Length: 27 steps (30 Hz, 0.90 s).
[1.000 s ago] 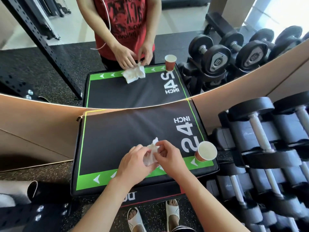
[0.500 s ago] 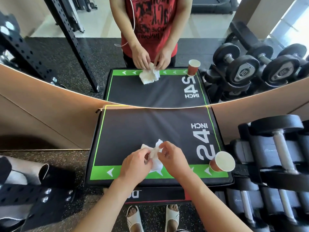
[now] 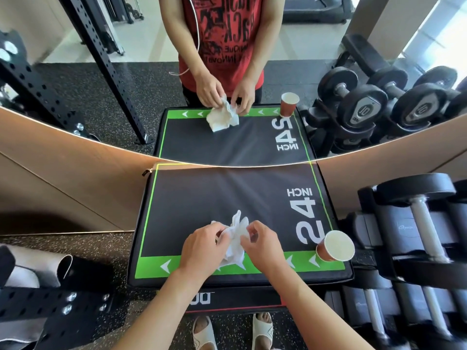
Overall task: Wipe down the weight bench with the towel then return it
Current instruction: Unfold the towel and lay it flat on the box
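bright daylight from upper right, window glare, fisheye bending at edges, slight blur

I am looking down at the black padded bench with its green border. My left hand and right hand are both pinching a crumpled white towel over the bench's near edge. A red paper cup is standing at the bench's near right corner, with dumbbells lying racked just beyond that side.
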{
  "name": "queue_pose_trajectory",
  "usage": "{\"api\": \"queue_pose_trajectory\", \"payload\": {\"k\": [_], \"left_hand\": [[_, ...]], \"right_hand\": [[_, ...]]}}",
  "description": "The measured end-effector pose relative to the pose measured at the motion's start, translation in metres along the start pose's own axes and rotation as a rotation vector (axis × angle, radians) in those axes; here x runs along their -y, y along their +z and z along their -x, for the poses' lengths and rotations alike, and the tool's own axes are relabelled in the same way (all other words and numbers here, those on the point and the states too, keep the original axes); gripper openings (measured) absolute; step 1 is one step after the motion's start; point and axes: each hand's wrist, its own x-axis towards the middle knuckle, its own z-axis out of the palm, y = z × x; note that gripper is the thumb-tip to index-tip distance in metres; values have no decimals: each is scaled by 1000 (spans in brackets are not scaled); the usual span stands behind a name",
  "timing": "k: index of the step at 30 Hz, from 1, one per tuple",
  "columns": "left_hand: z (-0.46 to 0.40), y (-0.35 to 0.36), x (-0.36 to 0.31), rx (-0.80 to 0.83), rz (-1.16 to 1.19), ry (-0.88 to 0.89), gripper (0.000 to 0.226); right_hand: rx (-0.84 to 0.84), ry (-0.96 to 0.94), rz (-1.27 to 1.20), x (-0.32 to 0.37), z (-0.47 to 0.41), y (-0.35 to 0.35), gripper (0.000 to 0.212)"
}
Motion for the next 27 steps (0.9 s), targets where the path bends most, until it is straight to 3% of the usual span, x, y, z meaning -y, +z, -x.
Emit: {"api": "queue_pose_trajectory", "payload": {"k": [3, 11, 16, 20, 22, 25, 27], "left_hand": [[1, -10, -3, -54, 12, -4, 11], [-3, -46, 32, -192, -3, -106, 24], [-4, -38, 61, -147, -27, -235, 23], [-4, -25, 76, -26, -108, -360, 5], [-3, -22, 78, -4, -191, -369, 23], [-4, -19, 73, -14, -272, -252, 42], [-7, -11, 66, 54, -292, -91, 44]], "right_hand": [[-44, 27, -36, -4, -2, -8, 9], [-192, 57, -68, -28, -5, -47, 10], [-190, 106, 3, -48, -11, -52, 1], [-132, 117, 1, -51, -6, -48, 17], [-86, 100, -10, -49, -2, -47, 30], [-50, 38, -24, -51, 2, -45, 56], [-47, 31, -42, -52, 3, -44, 60]]}}
